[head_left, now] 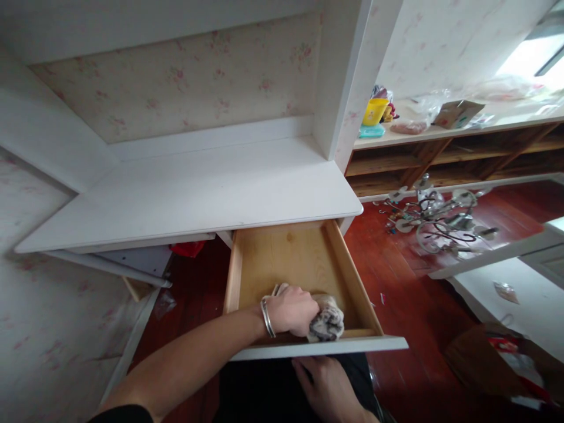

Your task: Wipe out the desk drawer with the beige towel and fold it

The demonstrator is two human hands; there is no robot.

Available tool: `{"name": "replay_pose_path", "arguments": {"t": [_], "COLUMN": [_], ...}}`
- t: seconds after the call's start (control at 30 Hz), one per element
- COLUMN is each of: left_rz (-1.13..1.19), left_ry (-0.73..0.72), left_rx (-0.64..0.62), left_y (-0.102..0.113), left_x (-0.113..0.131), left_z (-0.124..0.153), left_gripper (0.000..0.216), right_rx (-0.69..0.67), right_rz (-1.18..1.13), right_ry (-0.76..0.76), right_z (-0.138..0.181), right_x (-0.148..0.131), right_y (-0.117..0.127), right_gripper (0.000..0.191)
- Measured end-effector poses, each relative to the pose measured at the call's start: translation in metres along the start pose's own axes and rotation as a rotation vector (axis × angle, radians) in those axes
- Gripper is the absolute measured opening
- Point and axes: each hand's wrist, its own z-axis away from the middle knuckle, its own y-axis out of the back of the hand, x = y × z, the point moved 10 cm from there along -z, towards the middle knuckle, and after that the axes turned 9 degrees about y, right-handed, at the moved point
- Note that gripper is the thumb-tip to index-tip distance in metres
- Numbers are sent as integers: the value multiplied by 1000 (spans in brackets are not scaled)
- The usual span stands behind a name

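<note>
- Left hand (293, 310) curls closed round a cloth (326, 320), bunched probably for grip, in the drawer's (282, 252) near end.
- Right hand (328, 385) sits nearer; finger grip, I can't tell.

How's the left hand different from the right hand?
The left hand is inside the drawer, holding a bunched cloth; the right hand is outside, by the drawer front, with no cloth showing. The left hand has a silver bracelet at its wrist; the right hand shows none. Neither hand wears a glove.

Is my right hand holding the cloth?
No, the left hand grips the cloth inside the drawer; the right hand is outside.
</note>
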Motion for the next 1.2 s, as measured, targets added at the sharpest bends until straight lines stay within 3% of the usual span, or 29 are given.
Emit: {"name": "replay_pose_path", "arguments": {"t": [0.27,0.5,0.63,0.77,0.87,0.97,1.1,1.2], "left_rz": [-19,93,281,356,236,93,13,-46], "left_ry": [163,171,200,291,387,391,431,488], "left_rx": [-33,62,173,440,650,733,612,639], "left_y": [-40,-35,-7,39,64,61,21,14], "left_x": [-76,-92,-101,-121,-137,-152,-187,-208], "left_z": [77,97,106,132,149,143,109,92], "left_gripper": [8,13,31,55,52,44,32,33], "right_rx": [-4,-17,-8,29,-6,-18,5,12], "right_rz": [-21,-5,37,78,58,53,64,63], "right_ry": [-2,5,34,21,24,31,43,42], "right_z": [1,0,0,2,1,0,-1,0], "right_x": [1,6,5,8,10,11,11,11], "right_y": [-2,-7,-9,-10,-15,-17,-16,-16], "right_gripper": [36,37,35,35,40,41,37,35]}}
